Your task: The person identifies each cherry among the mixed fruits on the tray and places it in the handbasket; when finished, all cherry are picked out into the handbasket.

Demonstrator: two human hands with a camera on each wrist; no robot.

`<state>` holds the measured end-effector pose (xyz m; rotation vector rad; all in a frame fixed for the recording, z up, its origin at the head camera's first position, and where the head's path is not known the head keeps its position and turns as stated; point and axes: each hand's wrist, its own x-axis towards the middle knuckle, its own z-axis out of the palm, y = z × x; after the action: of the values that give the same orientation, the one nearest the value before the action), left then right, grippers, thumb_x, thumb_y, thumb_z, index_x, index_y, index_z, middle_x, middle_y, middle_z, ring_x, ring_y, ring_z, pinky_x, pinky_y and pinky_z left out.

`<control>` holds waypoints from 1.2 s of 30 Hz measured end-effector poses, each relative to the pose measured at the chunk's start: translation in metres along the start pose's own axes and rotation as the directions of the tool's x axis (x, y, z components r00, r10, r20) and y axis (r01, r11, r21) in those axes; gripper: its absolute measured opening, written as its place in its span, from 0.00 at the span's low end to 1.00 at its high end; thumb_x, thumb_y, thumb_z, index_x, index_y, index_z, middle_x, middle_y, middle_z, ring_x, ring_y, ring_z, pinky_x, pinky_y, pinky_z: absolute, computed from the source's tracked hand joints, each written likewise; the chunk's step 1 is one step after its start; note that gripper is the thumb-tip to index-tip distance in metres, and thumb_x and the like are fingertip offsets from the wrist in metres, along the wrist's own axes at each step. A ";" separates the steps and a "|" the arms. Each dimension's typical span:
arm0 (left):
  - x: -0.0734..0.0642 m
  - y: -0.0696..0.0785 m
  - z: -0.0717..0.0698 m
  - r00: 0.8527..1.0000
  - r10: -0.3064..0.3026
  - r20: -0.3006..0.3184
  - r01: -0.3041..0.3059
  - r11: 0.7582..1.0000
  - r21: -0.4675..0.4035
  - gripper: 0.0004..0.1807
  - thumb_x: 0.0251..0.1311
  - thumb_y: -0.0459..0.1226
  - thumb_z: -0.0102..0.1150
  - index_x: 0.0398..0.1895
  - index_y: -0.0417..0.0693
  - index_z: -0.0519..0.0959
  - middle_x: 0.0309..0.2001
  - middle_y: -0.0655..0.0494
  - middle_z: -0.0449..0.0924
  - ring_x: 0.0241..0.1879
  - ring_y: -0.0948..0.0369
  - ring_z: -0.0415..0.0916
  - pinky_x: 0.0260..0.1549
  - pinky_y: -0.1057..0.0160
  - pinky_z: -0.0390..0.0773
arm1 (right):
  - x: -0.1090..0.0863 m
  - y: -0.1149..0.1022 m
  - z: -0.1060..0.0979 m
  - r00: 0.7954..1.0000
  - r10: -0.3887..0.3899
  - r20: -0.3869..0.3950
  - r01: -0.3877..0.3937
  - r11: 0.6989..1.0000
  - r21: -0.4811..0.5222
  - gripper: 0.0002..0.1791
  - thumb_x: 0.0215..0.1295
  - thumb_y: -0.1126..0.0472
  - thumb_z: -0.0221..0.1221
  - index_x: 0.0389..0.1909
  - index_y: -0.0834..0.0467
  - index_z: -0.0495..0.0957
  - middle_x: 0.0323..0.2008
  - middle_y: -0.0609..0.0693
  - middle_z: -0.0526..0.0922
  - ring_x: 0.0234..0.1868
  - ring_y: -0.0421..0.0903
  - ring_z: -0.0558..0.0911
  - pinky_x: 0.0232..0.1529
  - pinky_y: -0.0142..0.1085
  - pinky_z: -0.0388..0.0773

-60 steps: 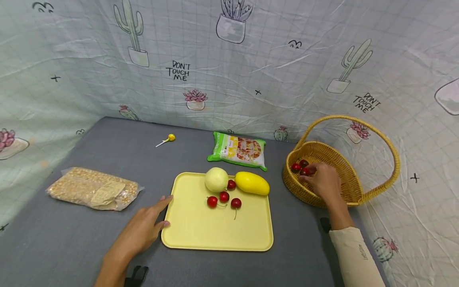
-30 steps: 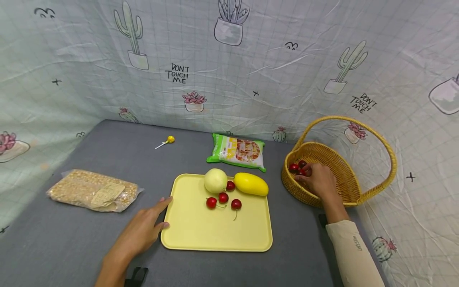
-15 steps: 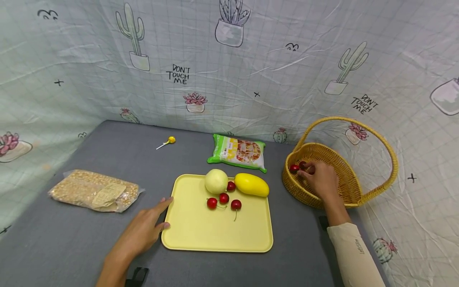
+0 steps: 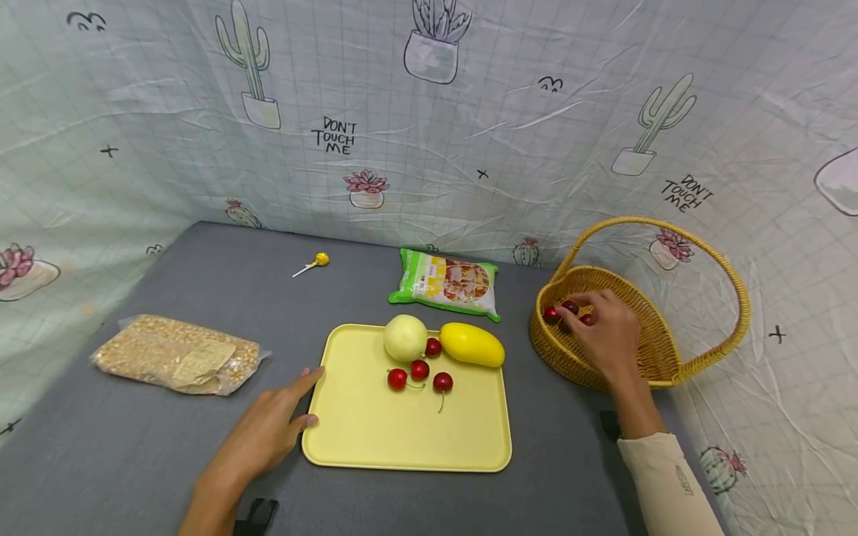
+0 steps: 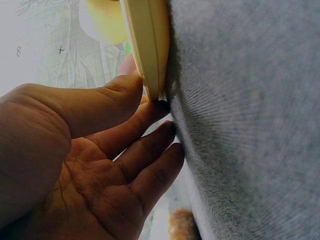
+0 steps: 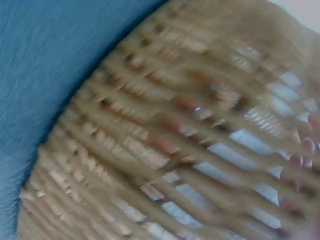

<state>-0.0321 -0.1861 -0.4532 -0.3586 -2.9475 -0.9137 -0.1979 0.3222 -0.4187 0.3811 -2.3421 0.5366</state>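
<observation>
My left hand (image 4: pixel 264 428) rests at the left edge of a yellow tray (image 4: pixel 402 439), its index finger and thumb touching the rim; the left wrist view shows the thumb against the tray's side and the other fingertips at the cloth. My right hand (image 4: pixel 610 327) is inside a wicker basket (image 4: pixel 559 361), thumb and index finger spread apart. A dark cherry (image 4: pixel 570 306) lies at those fingertips, and another cherry (image 4: pixel 588 319) shows in the gap under the hand. A redder cherry (image 4: pixel 551 315) lies nearer the basket's left wall. Blurred weave fills most of the right wrist view.
On the tray are several cherries (image 4: pixel 398 379), a pale green round fruit (image 4: pixel 405 338) and a yellow oblong fruit (image 4: pixel 472 345). Behind it lie a green-edged packet (image 4: pixel 445 283) and a lollipop (image 4: pixel 322 259). A bag of corn kernels (image 4: pixel 174 353) lies left. The basket's tall handle (image 4: pixel 740 298) arches over it.
My right hand first gripped a cherry in the basket; that cherry has shifted right and is let go, and the hand has risen slightly with fingers parted. My left hand stays put.
</observation>
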 end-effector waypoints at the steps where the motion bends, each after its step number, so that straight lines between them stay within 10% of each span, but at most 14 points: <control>1: 0.000 0.000 0.000 1.000 0.002 -0.001 -0.002 1.000 0.001 0.40 0.60 0.31 0.75 0.77 0.40 0.71 0.68 0.27 0.76 0.66 0.35 0.79 0.61 0.35 0.80 | 0.000 -0.005 -0.001 1.000 -0.022 -0.010 0.022 1.000 0.013 0.17 0.50 0.59 0.83 0.38 0.61 0.90 0.32 0.56 0.85 0.23 0.49 0.77 0.26 0.32 0.68; 14: 0.000 0.000 -0.002 1.000 -0.009 0.018 0.009 1.000 -0.008 0.40 0.61 0.31 0.74 0.77 0.41 0.71 0.69 0.27 0.75 0.67 0.35 0.78 0.62 0.35 0.80 | -0.002 -0.077 -0.010 0.980 -0.197 -0.035 0.199 0.953 0.230 0.17 0.49 0.61 0.83 0.40 0.60 0.91 0.31 0.53 0.85 0.23 0.46 0.72 0.27 0.27 0.66; 23: 0.000 0.000 -0.002 1.000 -0.009 0.015 0.009 1.000 -0.006 0.40 0.60 0.31 0.74 0.77 0.41 0.71 0.69 0.27 0.75 0.66 0.35 0.78 0.61 0.35 0.80 | -0.013 -0.109 -0.006 0.955 -0.295 0.038 0.275 0.924 0.267 0.30 0.71 0.33 0.62 0.43 0.57 0.91 0.33 0.51 0.85 0.23 0.43 0.73 0.26 0.29 0.70; 31: 0.000 0.001 -0.002 1.000 -0.007 0.011 0.007 1.000 -0.009 0.40 0.60 0.31 0.74 0.77 0.40 0.71 0.68 0.27 0.75 0.66 0.35 0.78 0.61 0.35 0.80 | -0.027 -0.128 0.004 0.921 -0.354 0.164 0.296 0.907 0.298 0.22 0.49 0.57 0.84 0.45 0.55 0.90 0.37 0.49 0.86 0.27 0.44 0.77 0.25 0.30 0.72; 36: -0.001 0.001 -0.002 1.000 0.004 0.007 -0.004 1.000 -0.009 0.40 0.60 0.30 0.74 0.77 0.40 0.71 0.68 0.27 0.76 0.65 0.34 0.79 0.59 0.35 0.81 | -0.034 -0.140 0.009 0.900 -0.357 0.251 0.275 0.911 0.308 0.24 0.48 0.55 0.84 0.47 0.55 0.90 0.37 0.50 0.86 0.28 0.42 0.76 0.25 0.27 0.69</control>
<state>-0.0313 -0.1867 -0.4513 -0.3683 -2.9493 -0.9275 -0.1209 0.2005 -0.4102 1.0213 -2.4248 0.6704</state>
